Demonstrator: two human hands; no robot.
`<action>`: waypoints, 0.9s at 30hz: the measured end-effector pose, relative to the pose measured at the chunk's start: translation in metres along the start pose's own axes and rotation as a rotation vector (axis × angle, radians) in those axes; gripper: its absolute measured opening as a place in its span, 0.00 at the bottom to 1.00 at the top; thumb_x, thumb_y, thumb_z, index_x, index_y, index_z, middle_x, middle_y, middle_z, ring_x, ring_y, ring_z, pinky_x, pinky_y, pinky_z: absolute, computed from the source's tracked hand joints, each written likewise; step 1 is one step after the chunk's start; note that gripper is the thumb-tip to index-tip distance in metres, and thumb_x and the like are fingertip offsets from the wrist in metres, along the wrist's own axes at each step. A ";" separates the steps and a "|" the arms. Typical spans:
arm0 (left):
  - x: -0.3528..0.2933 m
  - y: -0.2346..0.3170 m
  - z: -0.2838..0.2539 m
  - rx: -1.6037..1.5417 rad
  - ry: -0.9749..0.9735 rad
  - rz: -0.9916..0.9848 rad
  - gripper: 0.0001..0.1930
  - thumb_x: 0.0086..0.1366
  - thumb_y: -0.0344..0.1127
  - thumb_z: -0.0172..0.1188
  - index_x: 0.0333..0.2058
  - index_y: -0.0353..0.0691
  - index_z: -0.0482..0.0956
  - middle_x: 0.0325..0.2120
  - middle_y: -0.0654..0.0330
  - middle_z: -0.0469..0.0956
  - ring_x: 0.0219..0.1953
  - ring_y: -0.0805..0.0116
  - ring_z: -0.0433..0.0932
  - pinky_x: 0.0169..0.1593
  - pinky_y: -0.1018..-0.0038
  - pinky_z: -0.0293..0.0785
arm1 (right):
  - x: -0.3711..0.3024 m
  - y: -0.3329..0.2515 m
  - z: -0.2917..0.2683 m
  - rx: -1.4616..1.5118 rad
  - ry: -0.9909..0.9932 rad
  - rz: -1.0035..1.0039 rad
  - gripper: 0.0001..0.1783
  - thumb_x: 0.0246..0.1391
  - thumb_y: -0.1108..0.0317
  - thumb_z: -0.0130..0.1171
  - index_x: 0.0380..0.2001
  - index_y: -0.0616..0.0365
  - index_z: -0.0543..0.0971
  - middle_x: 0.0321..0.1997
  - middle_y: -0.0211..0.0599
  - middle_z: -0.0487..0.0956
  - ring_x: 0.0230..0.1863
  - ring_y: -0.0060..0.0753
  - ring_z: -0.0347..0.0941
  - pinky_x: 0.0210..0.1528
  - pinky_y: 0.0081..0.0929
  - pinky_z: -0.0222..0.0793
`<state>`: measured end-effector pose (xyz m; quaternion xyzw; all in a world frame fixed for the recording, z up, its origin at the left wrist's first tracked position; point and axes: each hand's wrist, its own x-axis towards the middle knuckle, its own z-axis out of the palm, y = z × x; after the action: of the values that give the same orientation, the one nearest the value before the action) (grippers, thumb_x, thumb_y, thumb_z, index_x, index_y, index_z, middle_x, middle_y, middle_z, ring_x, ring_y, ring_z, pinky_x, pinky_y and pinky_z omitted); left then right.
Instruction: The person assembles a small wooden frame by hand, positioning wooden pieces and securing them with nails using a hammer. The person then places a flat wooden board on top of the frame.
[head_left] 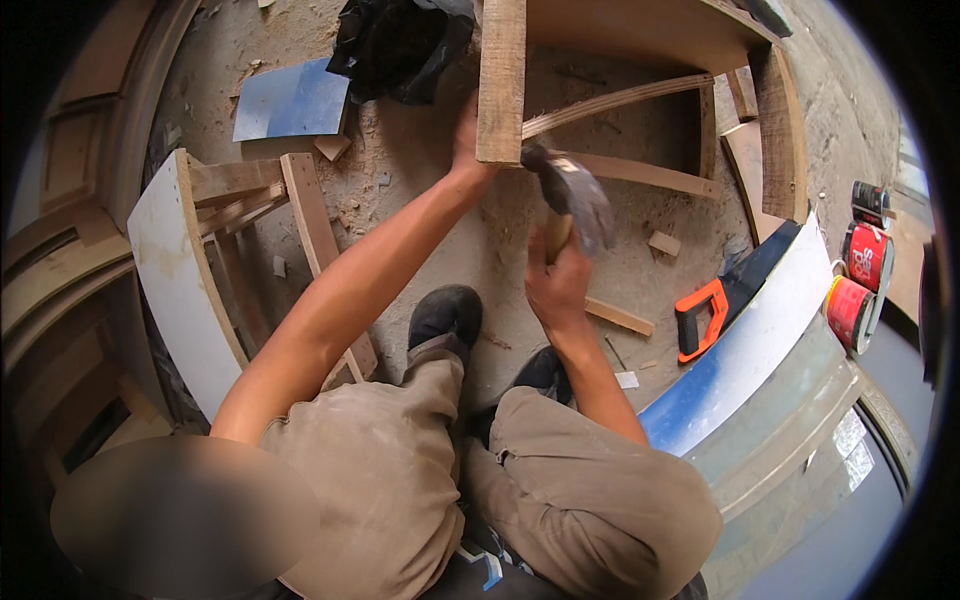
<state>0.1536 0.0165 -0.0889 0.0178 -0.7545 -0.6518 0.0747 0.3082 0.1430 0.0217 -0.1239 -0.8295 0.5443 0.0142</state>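
Note:
A claw hammer is in my right hand, the fingers closed round its light handle. Its dark head is a little blurred and lies beside the lower end of an upright wooden post. That post belongs to a wooden frame with boards and slats. My left hand reaches to the post's left side, near its lower end. The post hides those fingers, so their grip does not show.
An orange-handled handsaw leans by a white and blue panel on the right, near several cans. Another wooden frame stands on the left. A black plastic bag, a blue board and wood scraps lie about.

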 end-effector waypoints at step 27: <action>0.002 0.009 -0.002 -0.078 -0.021 -0.178 0.21 0.66 0.36 0.60 0.57 0.42 0.71 0.47 0.60 0.75 0.48 0.70 0.75 0.53 0.72 0.72 | 0.006 -0.043 -0.011 0.153 0.072 -0.106 0.15 0.65 0.61 0.57 0.38 0.67 0.74 0.27 0.52 0.78 0.27 0.48 0.78 0.31 0.38 0.70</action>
<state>0.1522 0.0157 -0.0796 0.0752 -0.7247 -0.6849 0.0092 0.2957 0.1377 0.0641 -0.0977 -0.7899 0.5998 0.0824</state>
